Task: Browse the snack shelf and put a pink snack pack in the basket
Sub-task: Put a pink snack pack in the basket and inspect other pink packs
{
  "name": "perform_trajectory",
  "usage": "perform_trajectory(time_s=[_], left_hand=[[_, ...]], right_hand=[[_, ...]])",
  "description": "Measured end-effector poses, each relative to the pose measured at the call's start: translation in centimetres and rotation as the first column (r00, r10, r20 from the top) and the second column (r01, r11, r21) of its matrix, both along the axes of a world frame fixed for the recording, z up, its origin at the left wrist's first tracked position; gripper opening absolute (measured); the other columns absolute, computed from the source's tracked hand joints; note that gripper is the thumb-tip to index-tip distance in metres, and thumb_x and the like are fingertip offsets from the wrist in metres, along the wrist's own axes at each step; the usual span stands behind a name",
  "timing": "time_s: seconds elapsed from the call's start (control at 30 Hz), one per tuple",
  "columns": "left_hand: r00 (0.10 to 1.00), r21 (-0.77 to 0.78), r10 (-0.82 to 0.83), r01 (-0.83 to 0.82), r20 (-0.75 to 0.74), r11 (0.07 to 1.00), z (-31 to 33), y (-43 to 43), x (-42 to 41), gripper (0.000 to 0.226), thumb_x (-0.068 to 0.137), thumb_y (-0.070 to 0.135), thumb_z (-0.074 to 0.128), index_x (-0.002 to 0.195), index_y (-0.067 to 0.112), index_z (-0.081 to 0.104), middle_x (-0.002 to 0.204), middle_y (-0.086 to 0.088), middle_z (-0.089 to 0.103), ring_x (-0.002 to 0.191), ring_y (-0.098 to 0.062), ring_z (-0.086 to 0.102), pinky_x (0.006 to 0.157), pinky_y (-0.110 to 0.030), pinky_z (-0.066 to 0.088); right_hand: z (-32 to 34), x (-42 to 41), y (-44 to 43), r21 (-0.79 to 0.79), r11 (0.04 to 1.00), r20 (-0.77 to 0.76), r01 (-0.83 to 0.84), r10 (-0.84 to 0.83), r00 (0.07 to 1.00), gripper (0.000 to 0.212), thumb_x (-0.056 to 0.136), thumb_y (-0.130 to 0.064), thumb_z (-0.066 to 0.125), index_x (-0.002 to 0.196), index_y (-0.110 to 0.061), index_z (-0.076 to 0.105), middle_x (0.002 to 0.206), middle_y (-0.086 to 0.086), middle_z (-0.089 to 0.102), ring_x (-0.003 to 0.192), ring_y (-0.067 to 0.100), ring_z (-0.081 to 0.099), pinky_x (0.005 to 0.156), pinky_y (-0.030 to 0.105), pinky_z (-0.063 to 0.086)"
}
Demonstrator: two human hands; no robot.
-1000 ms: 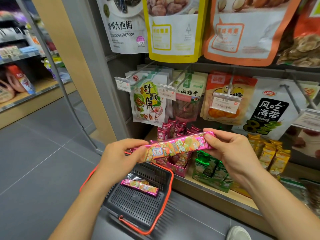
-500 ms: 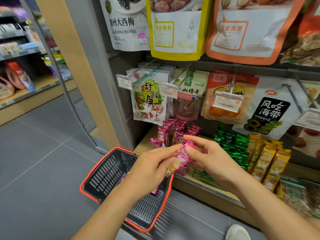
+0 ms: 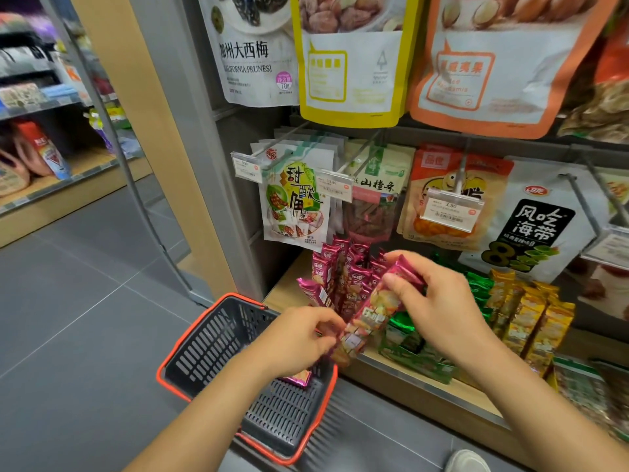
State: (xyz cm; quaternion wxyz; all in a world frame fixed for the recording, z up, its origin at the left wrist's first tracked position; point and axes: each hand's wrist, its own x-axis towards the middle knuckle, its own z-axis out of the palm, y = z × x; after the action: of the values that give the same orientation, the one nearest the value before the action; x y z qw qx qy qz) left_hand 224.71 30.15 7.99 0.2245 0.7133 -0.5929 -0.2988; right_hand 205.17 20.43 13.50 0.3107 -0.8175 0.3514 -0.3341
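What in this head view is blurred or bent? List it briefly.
Head view: the left hand and right hand on the pink snack pack are motion-smeared; the far aisle shelf is soft; the grey upright bows with wide-angle distortion; lighting is even.

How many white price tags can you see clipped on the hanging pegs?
4: one far left by the tamarind bag, one by the hawthorn strips, one over the orange pouch, one cut off at the right edge. Others may be hidden.
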Motion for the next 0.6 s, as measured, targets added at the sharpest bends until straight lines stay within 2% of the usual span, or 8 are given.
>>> perform_trajectory(time_s=[0.1,0.17,0.27,0.33,0.4,0.47,0.53,0.6], left_hand=[[0.977,0.097,-0.055,0.036,0.205,0.995,0.1,-1.7,1.7,0.036,0.089,0.015,0.058,0.118,0.034,0.065,0.1,0.01,0.069,0.088,-0.007,0.064,0.085,-0.027,0.052],[0.951,0.017,0.03,-0.037,0.309,0.999,0.5,-3.4,2.7,0.04,0.087,0.01,0.054,0.118,0.031,0.066,0.115,0.005,0.067,0.104,-0.015,0.062,0.092,-0.029,0.05],[0.929,-0.101,0.16,-0.134,0.333,0.986,-0.2,-5.5,4.0,0.053,0.083,0.004,0.052,0.13,0.028,0.057,0.13,0.001,0.055,0.118,-0.02,0.054,0.097,-0.031,0.045],[0.915,-0.081,0.175,-0.156,0.364,0.984,-1.8,-6.2,4.4,0.061,0.085,0.006,0.054,0.14,0.029,0.046,0.141,-0.002,0.044,0.125,-0.025,0.046,0.101,-0.037,0.044],[0.901,-0.015,0.152,-0.16,0.406,0.987,-3.5,-6.7,4.4,0.066,0.088,0.009,0.053,0.147,0.031,0.034,0.152,-0.007,0.031,0.133,-0.032,0.038,0.104,-0.044,0.041],[0.906,0.033,0.13,-0.157,0.403,0.987,-5.0,-7.2,4.5,0.067,0.09,0.009,0.049,0.15,0.031,0.027,0.157,-0.011,0.023,0.136,-0.036,0.035,0.105,-0.046,0.039],[0.911,0.023,0.127,-0.147,0.392,0.989,-5.7,-7.9,4.6,0.064,0.091,0.008,0.048,0.149,0.03,0.031,0.152,-0.01,0.029,0.131,-0.035,0.041,0.103,-0.043,0.041],[0.913,-0.034,0.151,-0.15,0.38,0.988,-6.2,-8.3,4.8,0.056,0.09,0.009,0.051,0.142,0.027,0.044,0.136,-0.006,0.042,0.117,-0.031,0.053,0.096,-0.039,0.046]], right_hand=[[0.6,0.4,-0.5,-0.071,0.996,0.053,0.045,-0.041,0.998,0.032,0.092,-0.023,0.063,0.124,-0.028,0.063,0.1,-0.016,0.067,0.095,0.0,0.062,0.085,0.017,0.046],[0.8,1.0,-0.8,-0.123,0.991,0.08,0.059,-0.049,0.996,0.035,0.092,-0.021,0.064,0.127,-0.023,0.062,0.103,-0.012,0.064,0.096,-0.002,0.057,0.086,0.005,0.04],[1.1,2.5,-1.7,-0.174,0.982,0.083,0.076,-0.062,0.995,0.037,0.093,-0.019,0.064,0.13,-0.02,0.06,0.1,-0.009,0.063,0.093,0.001,0.055,0.082,0.002,0.038],[0.7,3.9,-2.4,-0.204,0.977,0.035,0.062,-0.056,0.998,0.04,0.092,-0.019,0.065,0.132,-0.019,0.059,0.106,-0.008,0.063,0.098,0.003,0.055,0.085,0.002,0.035],[-0.1,5.1,-3.2,-0.194,0.98,-0.03,0.049,-0.056,0.998,0.044,0.092,-0.02,0.066,0.135,-0.021,0.056,0.114,-0.007,0.064,0.105,0.005,0.056,0.092,0.011,0.038],[-1.3,6.0,-4.0,-0.153,0.987,-0.09,0.039,-0.053,0.995,0.043,0.091,-0.023,0.066,0.132,-0.023,0.054,0.114,-0.005,0.066,0.104,0.011,0.06,0.092,0.025,0.048],[-2.8,6.6,-4.8,-0.112,0.993,-0.153,0.04,-0.057,0.987,0.034,0.09,-0.024,0.067,0.12,-0.026,0.051,0.1,-0.005,0.067,0.093,0.014,0.064,0.082,0.033,0.053],[-4.3,7.3,-5.6,-0.076,0.995,-0.21,0.061,-0.076,0.975,0.03,0.089,-0.026,0.068,0.112,-0.026,0.049,0.094,-0.004,0.066,0.087,0.016,0.063,0.076,0.034,0.053]])
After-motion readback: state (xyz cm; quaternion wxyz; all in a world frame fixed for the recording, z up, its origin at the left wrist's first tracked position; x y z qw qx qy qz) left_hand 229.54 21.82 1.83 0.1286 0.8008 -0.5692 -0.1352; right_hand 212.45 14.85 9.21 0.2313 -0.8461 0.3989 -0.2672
